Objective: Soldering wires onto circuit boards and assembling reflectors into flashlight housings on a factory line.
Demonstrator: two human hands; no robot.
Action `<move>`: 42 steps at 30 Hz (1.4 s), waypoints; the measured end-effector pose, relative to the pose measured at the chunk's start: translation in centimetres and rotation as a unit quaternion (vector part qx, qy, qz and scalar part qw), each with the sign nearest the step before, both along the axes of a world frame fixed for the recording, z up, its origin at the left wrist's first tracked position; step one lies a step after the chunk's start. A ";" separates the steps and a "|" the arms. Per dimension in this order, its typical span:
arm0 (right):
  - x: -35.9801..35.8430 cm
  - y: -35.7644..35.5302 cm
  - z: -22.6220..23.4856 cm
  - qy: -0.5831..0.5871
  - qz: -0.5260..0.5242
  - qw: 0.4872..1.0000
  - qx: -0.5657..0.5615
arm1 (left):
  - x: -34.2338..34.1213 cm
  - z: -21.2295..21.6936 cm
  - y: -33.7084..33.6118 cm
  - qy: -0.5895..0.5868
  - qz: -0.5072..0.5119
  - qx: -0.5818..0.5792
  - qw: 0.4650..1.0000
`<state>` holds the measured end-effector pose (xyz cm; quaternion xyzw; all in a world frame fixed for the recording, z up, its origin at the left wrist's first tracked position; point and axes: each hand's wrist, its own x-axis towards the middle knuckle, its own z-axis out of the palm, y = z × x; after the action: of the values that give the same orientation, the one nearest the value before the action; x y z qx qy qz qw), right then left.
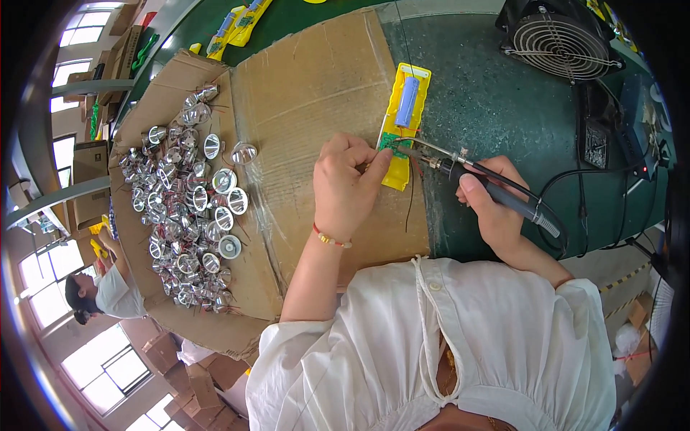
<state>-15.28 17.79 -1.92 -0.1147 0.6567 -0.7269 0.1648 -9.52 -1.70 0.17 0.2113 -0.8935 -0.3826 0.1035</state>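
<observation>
A yellow plastic housing (pixel 407 122) lies on the bench, with a blue cylindrical cell (pixel 407 100) in its upper part and a small green circuit board (pixel 392 141) below it. My left hand (pixel 345 183) rests on the cardboard sheet and pinches at the board's edge with its fingertips. My right hand (pixel 496 205) grips a black-handled soldering iron (pixel 496 190) like a pen. The iron's metal tip reaches left and touches the green board. Thin wires hang from the housing's lower end.
A cardboard sheet (pixel 309 86) covers the green bench (pixel 489 100). At the left, a cardboard tray holds several shiny silver reflector cups (pixel 190 201). A black fan (pixel 557 43) stands at the back right, with black cables (pixel 596 172) beside it. More yellow housings (pixel 237 25) lie far back. Another person (pixel 104 291) sits at lower left.
</observation>
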 end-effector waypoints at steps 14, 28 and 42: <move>0.0 0.3 -0.4 -0.016 0.017 1.000 -0.008 | -0.2 0.1 -0.3 -0.016 -0.019 0.051 0.998; -0.8 2.5 0.2 0.058 0.008 0.998 -0.001 | 0.5 2.4 0.4 -0.026 -0.033 0.002 0.999; -2.0 3.6 -1.2 0.008 -0.078 0.996 0.046 | -19.0 2.6 -4.7 0.000 -0.008 -0.026 1.000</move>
<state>-17.27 21.44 -3.13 -0.0608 0.6977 -0.7057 0.1075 -28.52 -6.38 2.79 0.2016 -0.9048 -0.3598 0.1056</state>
